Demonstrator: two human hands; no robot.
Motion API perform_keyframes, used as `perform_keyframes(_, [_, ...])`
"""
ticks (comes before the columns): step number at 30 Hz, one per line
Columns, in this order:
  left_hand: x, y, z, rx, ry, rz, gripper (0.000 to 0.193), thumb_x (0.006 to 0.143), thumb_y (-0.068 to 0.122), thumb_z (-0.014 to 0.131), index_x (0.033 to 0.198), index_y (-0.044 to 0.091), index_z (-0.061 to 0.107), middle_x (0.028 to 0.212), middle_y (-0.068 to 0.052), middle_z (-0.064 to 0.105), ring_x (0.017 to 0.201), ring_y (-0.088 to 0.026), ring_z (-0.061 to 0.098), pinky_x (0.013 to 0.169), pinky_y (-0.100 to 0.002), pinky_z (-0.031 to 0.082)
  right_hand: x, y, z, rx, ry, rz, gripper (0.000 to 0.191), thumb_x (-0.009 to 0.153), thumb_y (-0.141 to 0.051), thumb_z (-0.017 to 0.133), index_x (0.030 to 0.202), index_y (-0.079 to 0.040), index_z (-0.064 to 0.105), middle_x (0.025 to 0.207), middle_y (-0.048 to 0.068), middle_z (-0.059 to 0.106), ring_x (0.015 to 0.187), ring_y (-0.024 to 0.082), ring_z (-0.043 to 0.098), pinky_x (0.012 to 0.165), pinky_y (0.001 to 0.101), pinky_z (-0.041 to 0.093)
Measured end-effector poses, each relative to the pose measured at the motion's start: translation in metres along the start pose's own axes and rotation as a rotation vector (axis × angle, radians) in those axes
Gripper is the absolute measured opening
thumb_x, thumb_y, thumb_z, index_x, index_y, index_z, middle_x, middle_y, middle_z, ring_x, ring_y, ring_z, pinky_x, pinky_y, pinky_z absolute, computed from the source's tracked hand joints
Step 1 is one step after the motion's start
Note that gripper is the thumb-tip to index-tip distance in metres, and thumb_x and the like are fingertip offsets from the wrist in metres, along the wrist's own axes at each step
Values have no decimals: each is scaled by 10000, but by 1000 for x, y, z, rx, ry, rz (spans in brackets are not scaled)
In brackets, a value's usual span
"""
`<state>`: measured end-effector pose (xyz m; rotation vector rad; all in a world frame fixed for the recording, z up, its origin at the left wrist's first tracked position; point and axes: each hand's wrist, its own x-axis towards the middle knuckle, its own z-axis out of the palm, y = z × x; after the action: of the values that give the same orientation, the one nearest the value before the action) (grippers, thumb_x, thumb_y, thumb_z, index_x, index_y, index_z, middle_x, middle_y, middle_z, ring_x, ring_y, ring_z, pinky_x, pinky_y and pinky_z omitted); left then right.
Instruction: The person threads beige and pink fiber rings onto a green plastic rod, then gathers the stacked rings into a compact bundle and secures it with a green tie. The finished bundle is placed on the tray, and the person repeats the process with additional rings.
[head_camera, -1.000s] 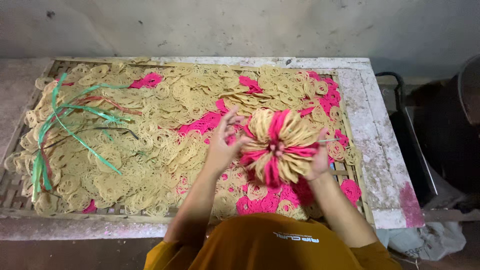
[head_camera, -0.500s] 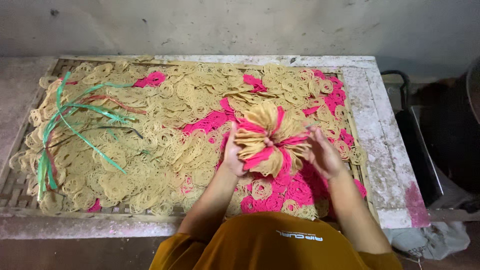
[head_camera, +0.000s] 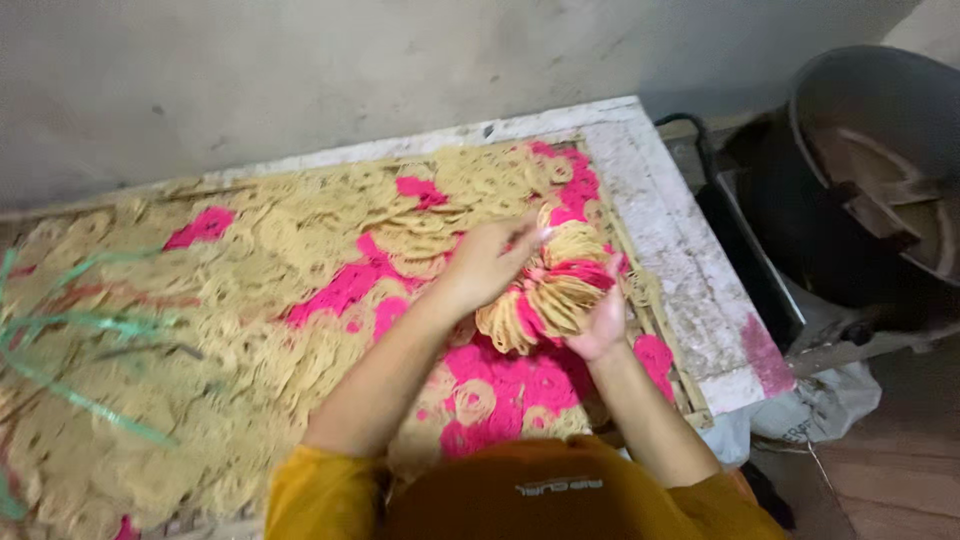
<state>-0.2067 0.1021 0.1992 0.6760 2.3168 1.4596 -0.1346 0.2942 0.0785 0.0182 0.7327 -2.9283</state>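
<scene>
Both hands hold a thick bundle of round tan and pink lacy crackers (head_camera: 553, 288) just above a woven drying tray (head_camera: 652, 318). My left hand (head_camera: 492, 258) grips the bundle from the upper left, fingers pinching its top. My right hand (head_camera: 602, 322) cups it from below on the right. The tray is covered with many more loose tan and pink crackers (head_camera: 300, 290).
Green plastic strips (head_camera: 85, 335) lie on the crackers at the left. The tray rests on a worn white table (head_camera: 690, 260) against a grey wall. A large dark metal pot (head_camera: 870, 180) stands at the right, with a white sack (head_camera: 820, 410) on the floor below.
The view has swung right and closer, bringing the pot into sight. The bundle has been gathered tighter between both hands and turned on its side.
</scene>
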Motion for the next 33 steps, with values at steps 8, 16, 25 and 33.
perform_keyframes(8, [-54, -54, -20, -333, 258, -44, 409, 1031, 282, 533, 1365, 63, 622, 1245, -86, 745, 1007, -184, 665, 881, -316, 540, 70, -145, -6, -217, 373, -185, 911, 895, -780, 347, 1378, -47, 586, 1191, 253, 722, 994, 354, 721, 915, 505, 608])
perform_keyframes(16, [-94, -139, 1, -441, 292, -247, 385, 1044, 215, 480, 1351, 17, 604, 1225, -93, 732, 1068, -162, 671, 922, -309, 537, 145, -205, -29, -1675, 549, -265, 785, 970, -700, 488, 1278, 6, 637, 1181, 249, 696, 1051, 396, 682, 901, 530, 561])
perform_keyframes(25, [-138, -150, 3, -784, 461, -197, 361, 1054, 113, 459, 1350, -65, 564, 1251, -176, 675, 1131, -205, 639, 1042, -323, 500, 54, -154, -99, -2227, 693, -436, 585, 1065, -470, 543, 1565, -202, 403, 1576, 98, 475, 1529, 277, 384, 1262, 609, 226])
perform_keyframes(33, [-137, -144, 13, -624, 447, -284, 364, 1050, 123, 458, 1356, -39, 573, 1231, -139, 689, 1121, -179, 643, 1003, -309, 502, 14, -168, -133, -2289, 687, -494, 656, 912, -211, 623, 1546, -145, 467, 1572, 165, 448, 1440, 411, 364, 1112, 614, 265])
